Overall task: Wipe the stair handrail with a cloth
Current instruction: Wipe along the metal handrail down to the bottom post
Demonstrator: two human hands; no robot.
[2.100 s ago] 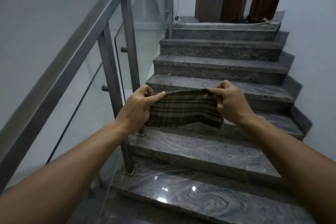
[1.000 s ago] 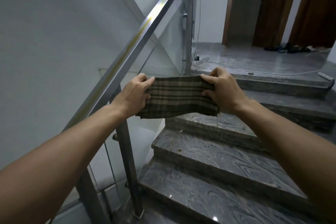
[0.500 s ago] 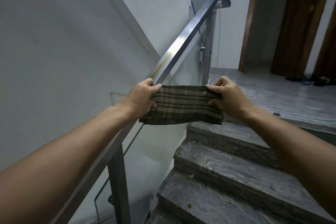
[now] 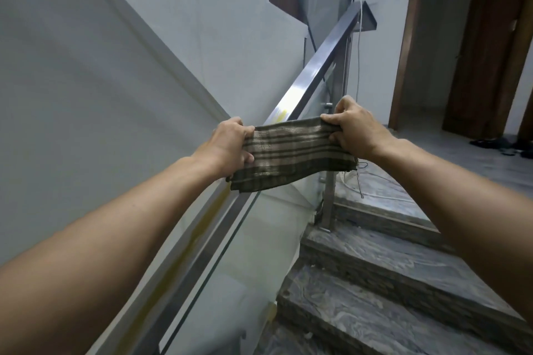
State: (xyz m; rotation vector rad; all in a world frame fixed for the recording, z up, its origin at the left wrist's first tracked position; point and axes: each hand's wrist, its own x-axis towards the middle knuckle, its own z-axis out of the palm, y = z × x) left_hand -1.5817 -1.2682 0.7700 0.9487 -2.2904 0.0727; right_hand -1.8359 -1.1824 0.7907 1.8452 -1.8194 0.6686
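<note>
View has climbed since earlier; top landing now close. Left hand (image 4: 227,145) pinches the cloth's left end, right hand (image 4: 356,131) the right end, striped cloth (image 4: 291,154) stretched across the steel handrail (image 4: 314,75), hiding that section; contact unclear. Glass panel (image 4: 259,239) below, marble steps (image 4: 389,282) right.

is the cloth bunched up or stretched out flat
Stretched out: the brown striped cloth is pulled taut between the left hand and right hand, spanning the steel handrail; whether it touches, cannot tell.
</note>
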